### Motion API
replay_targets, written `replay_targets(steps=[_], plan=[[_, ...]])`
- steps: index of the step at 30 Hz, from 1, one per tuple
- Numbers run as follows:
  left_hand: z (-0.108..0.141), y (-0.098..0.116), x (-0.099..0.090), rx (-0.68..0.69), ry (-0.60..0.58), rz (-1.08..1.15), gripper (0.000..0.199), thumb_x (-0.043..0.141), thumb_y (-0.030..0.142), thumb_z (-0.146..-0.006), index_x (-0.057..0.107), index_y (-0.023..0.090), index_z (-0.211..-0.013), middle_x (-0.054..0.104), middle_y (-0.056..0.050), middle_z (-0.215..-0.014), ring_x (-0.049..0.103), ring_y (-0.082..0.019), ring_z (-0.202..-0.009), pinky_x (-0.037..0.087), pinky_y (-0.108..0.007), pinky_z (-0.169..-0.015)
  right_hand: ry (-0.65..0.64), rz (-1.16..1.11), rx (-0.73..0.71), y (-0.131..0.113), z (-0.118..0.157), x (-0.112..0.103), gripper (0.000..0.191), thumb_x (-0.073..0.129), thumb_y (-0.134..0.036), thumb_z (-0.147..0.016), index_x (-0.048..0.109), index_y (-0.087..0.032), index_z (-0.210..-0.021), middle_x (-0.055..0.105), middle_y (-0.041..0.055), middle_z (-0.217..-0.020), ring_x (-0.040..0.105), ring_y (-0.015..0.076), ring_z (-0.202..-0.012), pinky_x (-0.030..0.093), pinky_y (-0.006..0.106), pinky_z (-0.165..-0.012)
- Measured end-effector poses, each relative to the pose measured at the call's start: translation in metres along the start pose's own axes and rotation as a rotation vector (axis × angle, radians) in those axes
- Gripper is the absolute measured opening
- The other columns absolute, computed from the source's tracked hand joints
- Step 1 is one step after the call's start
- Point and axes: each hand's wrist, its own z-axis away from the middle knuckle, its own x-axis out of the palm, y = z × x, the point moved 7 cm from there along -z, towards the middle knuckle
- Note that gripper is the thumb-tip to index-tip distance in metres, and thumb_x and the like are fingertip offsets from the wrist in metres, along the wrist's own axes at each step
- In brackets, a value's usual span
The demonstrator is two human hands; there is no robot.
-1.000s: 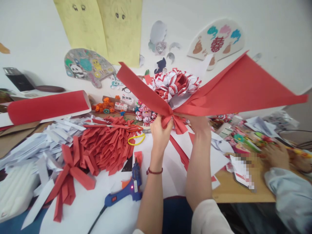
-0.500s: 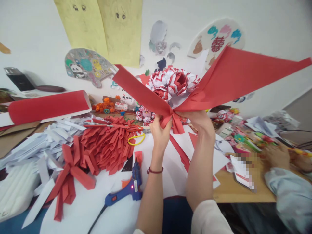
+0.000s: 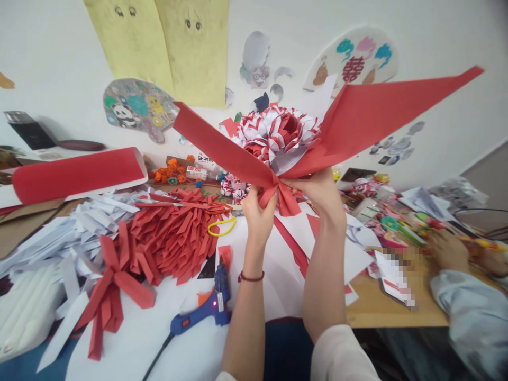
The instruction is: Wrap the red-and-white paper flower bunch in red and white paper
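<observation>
Both my hands hold a bouquet of red-and-white folded paper flowers (image 3: 283, 129), wrapped in red paper (image 3: 369, 116). My left hand (image 3: 257, 214) is closed on the gathered neck of the wrapping, its thumb pressing the creased paper. My right hand (image 3: 319, 193) grips the wrapping's right side just below the blooms; some of its fingers are hidden behind the paper. A broad red flap spreads up to the right and a narrower one to the left. Below my left hand, a blue glue gun (image 3: 210, 307) with a lit red light lies on white paper.
Folded red paper strips (image 3: 174, 233) and white strips (image 3: 79, 227) are heaped at left, with scissors (image 3: 214, 207) on top. A red paper roll (image 3: 79, 174) lies behind them. At right are a phone (image 3: 395, 280) and another person's hand (image 3: 450, 248) among small crafts.
The wrapping's large right flap has swung left and its tip has risen. My right hand has moved slightly left and up, and the bouquet has shifted a little left.
</observation>
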Motion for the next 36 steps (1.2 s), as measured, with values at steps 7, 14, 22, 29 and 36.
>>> replay_targets(steps=[7,14,22,29,36], plan=[[-0.002,0.0,0.002,0.003,-0.018,0.055,0.021,0.063,0.031,-0.088,0.062,0.018,-0.106,0.072,-0.006,-0.101,0.069,-0.02,-0.095,0.051,-0.031,-0.089,0.016,0.017,-0.003,-0.01,0.003,0.003,0.033,0.086,-0.037,-0.062,0.07,-0.017,-0.084,0.074,0.0062,-0.087,0.07,0.0271,-0.086,0.06,0.038,-0.077],[-0.004,0.001,0.005,0.033,-0.072,0.121,0.025,0.064,0.029,-0.088,0.064,0.018,-0.11,0.073,-0.006,-0.104,0.069,-0.018,-0.097,0.051,-0.029,-0.091,-0.069,-0.042,0.006,-0.012,0.003,0.006,0.034,0.085,-0.039,-0.064,0.07,-0.016,-0.085,0.074,0.0068,-0.088,0.069,0.0247,-0.082,0.06,0.036,-0.075],[-0.003,0.002,0.004,0.074,-0.111,0.023,0.024,0.063,0.027,-0.089,0.065,0.019,-0.112,0.073,-0.006,-0.104,0.068,-0.019,-0.097,0.051,-0.03,-0.09,-0.124,-0.117,0.031,-0.003,0.004,0.007,0.038,0.086,-0.037,-0.063,0.069,-0.016,-0.09,0.073,0.0051,-0.087,0.068,0.0243,-0.082,0.059,0.035,-0.073],[-0.004,0.005,0.004,0.077,-0.141,-0.089,0.023,0.063,0.029,-0.089,0.065,0.019,-0.109,0.074,-0.007,-0.101,0.069,-0.023,-0.095,0.05,-0.032,-0.087,-0.116,-0.155,0.064,0.003,0.004,0.005,0.042,0.087,-0.037,-0.06,0.068,-0.018,-0.091,0.073,0.0042,-0.091,0.069,0.0258,-0.089,0.058,0.036,-0.079],[-0.006,0.011,0.002,0.075,-0.127,-0.046,0.023,0.063,0.031,-0.088,0.067,0.021,-0.109,0.074,-0.006,-0.102,0.07,-0.022,-0.096,0.051,-0.031,-0.089,-0.132,-0.153,0.036,-0.004,0.005,0.008,0.039,0.085,-0.04,-0.064,0.068,-0.019,-0.093,0.073,0.005,-0.095,0.069,0.0248,-0.089,0.059,0.039,-0.083]])
